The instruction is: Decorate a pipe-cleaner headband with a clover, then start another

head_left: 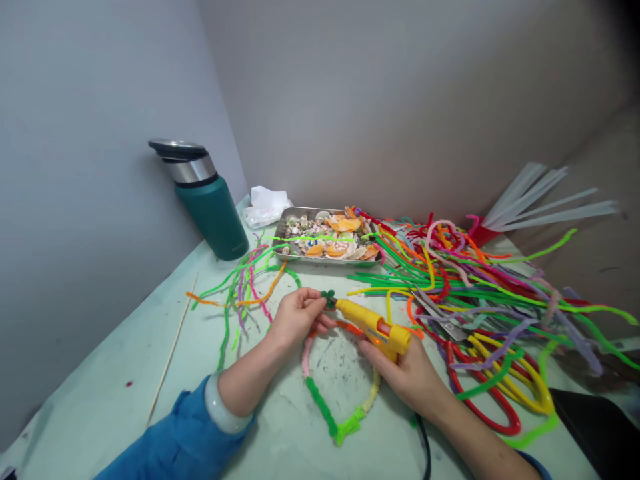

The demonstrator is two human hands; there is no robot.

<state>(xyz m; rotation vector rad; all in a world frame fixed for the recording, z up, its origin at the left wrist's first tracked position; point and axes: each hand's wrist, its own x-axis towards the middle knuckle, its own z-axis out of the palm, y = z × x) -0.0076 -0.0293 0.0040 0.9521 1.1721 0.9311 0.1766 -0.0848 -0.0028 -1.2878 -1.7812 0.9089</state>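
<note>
My right hand [411, 373] grips a yellow hot glue gun [373, 325], its nozzle pointing left. At that nozzle, a small dark green looped piece [329, 297], which looks like bent pipe cleaner, is pinched in the fingers of my left hand [300, 317]. Below both hands lies a ring of coloured pipe cleaners [321, 405] in pink, green, yellow and orange; its upper part is partly covered by my left fingers and the glue gun. Whether my left fingers also touch the ring I cannot tell.
A metal tray [330, 259] of seashells sits at the back, beside a teal bottle [213, 213] and a white tissue pack [267, 205]. Loose pipe cleaners [480, 293] with scissors [440, 317] crowd the right. Glue sticks [530, 197] stand in a red cup. A thin wooden stick [173, 350] lies left.
</note>
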